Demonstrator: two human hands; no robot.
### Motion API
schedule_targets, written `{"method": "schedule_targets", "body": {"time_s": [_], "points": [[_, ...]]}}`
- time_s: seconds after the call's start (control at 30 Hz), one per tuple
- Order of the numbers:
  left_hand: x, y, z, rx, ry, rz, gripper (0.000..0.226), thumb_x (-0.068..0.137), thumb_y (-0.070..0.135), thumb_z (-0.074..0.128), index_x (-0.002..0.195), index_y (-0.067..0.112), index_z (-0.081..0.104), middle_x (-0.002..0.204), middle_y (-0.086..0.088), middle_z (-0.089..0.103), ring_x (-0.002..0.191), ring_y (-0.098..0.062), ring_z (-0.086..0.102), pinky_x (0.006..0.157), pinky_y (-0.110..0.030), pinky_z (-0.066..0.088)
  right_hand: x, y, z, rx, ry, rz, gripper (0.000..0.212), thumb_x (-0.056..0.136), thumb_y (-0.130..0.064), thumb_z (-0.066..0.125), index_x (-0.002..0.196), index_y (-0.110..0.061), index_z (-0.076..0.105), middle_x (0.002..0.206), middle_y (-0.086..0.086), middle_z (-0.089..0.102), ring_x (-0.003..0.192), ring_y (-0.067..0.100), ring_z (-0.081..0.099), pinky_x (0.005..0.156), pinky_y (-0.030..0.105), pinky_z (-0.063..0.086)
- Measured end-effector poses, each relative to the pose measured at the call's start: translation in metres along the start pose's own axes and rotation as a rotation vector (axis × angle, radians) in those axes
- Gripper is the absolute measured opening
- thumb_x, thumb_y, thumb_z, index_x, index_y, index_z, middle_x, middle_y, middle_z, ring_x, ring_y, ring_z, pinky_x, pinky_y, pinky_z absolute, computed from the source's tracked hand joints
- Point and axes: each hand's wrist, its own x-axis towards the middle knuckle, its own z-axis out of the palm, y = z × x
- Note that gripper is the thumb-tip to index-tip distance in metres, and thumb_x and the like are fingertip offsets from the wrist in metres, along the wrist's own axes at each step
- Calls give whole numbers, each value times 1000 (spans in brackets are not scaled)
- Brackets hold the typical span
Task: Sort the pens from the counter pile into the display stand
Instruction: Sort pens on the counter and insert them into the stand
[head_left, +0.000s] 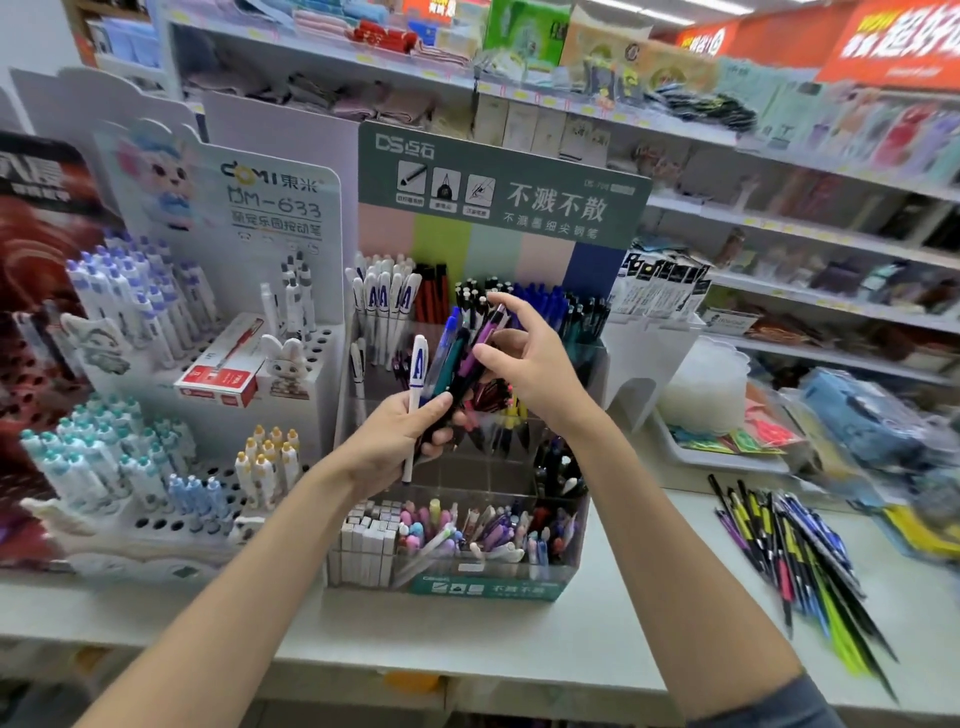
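Your left hand (395, 441) gripped a pen bundle (451, 361) over the stand (483, 590), your right hand (535, 369) pinched its purple pen (488, 327), and the pile (789, 551) lay right, bare counter (649, 597) between.

I see display stand (483, 590) centre on counter (649, 613) | pen pile (789, 551) on counter, right of it, apart | second stand (208, 364) just beside its left | bunch of pens (457, 358) before its upper tiers | shelves (779, 234) behind
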Motion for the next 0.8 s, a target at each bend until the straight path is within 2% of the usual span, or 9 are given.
{"method": "schedule_targets", "body": {"time_s": [0.17, 0.27, 0.33, 0.4, 0.47, 0.53, 0.6, 0.67, 0.8], "points": [[-2, 5, -15, 15, 93, -19, 18, 101, 12, 49, 115, 6, 59, 82, -4, 67, 59, -7, 48, 48, -14, 40, 8, 0, 16, 95, 40, -34, 46, 94, -3, 61, 135, -15, 46, 85, 7, 72, 87, 19, 71, 84, 33, 57], [-8, 6, -32, 66, 250, 7, 14, 101, 12, 50, 108, 11, 62, 81, -3, 68, 56, -6, 48, 47, -14, 40, 22, 2, 16, 174, 261, -48, 42, 94, -7, 60, 132, -16, 46, 87, 5, 69, 90, 23, 70, 88, 38, 56], [-14, 5, -45, 84, 359, 29, 12, 101, 12, 52, 105, 10, 63, 80, -3, 68, 55, -5, 50, 47, -14, 41, 30, 1, 15, 127, 341, -89, 43, 95, -9, 61, 134, -17, 45, 91, 5, 66, 91, 17, 68, 87, 32, 54], [-20, 2, -57, 82, 444, 51, 12, 100, 13, 53, 103, 8, 64, 84, -7, 68, 55, -5, 53, 48, -15, 43, 31, 1, 21, 60, 340, -140, 40, 96, -7, 59, 132, -16, 45, 89, -1, 62, 82, 3, 65, 78, 22, 53], [-25, 0, -65, 53, 482, 80, 14, 100, 11, 53, 98, 9, 67, 90, -14, 65, 57, -7, 55, 51, -17, 46, 30, 4, 31, 10, 345, -189, 38, 96, -7, 56, 131, -16, 46, 89, -5, 58, 80, 4, 65, 76, 28, 56], [-29, 0, -68, -18, 479, 91, 16, 100, 8, 51, 100, 8, 67, 94, -16, 66, 63, -11, 56, 57, -19, 49, 30, 13, 42, -121, 299, -239, 40, 95, -9, 56, 134, -15, 47, 99, 1, 64, 95, 19, 66, 89, 39, 53], [-32, 2, -67, -97, 465, 94, 18, 100, 4, 50, 108, 6, 65, 96, -12, 71, 65, -12, 59, 61, -20, 54, 30, 25, 53, -295, 209, -252, 42, 96, -9, 55, 137, -9, 49, 122, 10, 63, 115, 23, 58, 106, 28, 43], [-34, 4, -64, -138, 453, 105, 20, 100, 1, 49, 113, 6, 63, 95, -11, 72, 65, -11, 60, 63, -21, 56, 28, 34, 62, -426, 99, -220, 38, 98, -10, 52, 136, -4, 53, 131, 10, 61, 124, 21, 53, 107, 17, 35], [-37, 4, -66, -134, 437, 114, 23, 99, 2, 49, 118, 6, 62, 98, -9, 73, 64, -10, 62, 64, -24, 58, 27, 46, 69, -680, 60, -247, 35, 96, -18, 59, 129, -7, 61, 113, 12, 70, 111, 28, 56, 97, 36, 46]]}}
